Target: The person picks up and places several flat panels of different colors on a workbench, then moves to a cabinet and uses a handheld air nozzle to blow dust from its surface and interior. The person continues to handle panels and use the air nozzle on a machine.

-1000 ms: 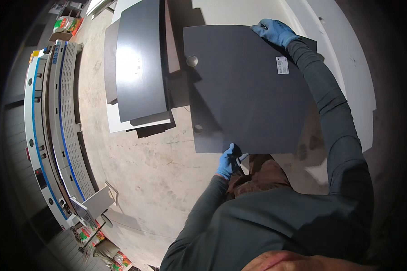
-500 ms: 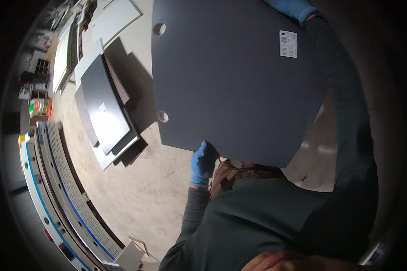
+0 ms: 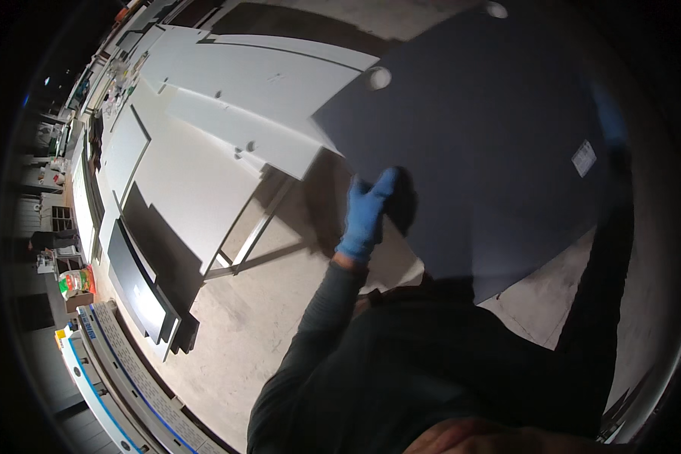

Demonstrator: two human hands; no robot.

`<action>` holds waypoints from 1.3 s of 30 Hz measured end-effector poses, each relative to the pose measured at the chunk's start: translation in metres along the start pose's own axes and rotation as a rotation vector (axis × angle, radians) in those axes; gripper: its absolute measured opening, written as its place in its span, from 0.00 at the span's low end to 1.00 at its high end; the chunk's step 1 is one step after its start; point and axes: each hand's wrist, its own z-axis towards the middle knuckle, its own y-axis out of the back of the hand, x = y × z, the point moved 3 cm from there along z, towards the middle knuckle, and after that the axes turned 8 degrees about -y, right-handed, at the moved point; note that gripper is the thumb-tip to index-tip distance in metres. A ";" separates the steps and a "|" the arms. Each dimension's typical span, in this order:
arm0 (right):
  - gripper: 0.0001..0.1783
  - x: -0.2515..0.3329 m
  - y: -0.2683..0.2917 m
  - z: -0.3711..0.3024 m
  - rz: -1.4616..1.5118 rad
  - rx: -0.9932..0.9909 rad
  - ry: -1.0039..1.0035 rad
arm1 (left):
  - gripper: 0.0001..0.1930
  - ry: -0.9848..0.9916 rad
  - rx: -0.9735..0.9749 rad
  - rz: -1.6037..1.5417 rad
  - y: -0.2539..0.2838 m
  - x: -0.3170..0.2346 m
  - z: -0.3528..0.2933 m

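A large dark grey panel (image 3: 477, 144) with two round holes along one edge and a white label (image 3: 584, 158) is held tilted in front of my body. My left hand (image 3: 367, 216), in a blue glove, grips its near-left edge, the fingertips lying on the dark face. At the panel's far right edge my right hand (image 3: 609, 113) holds on, dim in shadow and with its fingers hardly visible. To the left of the panel stands a work table (image 3: 204, 155) bearing long pale boards (image 3: 280, 72). One corner of the panel overlaps the ends of these boards in view.
Stacked dark and white panels (image 3: 140, 284) lean at the left. Beyond them runs a long machine (image 3: 132, 378) with a blue stripe. The table's metal leg (image 3: 261, 234) stands on the concrete floor (image 3: 257, 303). A bag (image 3: 74, 281) sits on a box farther off.
My view has swung right, bringing the table with pale boards into sight. The dark panel has turned and shifted right; my left hand has risen with it, still gripping its edge.
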 end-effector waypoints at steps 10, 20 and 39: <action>0.28 -0.321 0.076 0.154 -0.673 0.211 -0.178 | 0.27 0.095 0.205 0.130 -0.272 0.118 0.152; 0.28 -0.305 0.038 0.384 -0.084 0.031 -0.279 | 0.17 -0.105 0.034 0.017 -0.347 0.087 0.448; 0.31 -0.158 -0.255 0.782 0.801 -0.094 -0.063 | 0.20 -0.226 -0.199 0.422 -0.322 0.064 0.897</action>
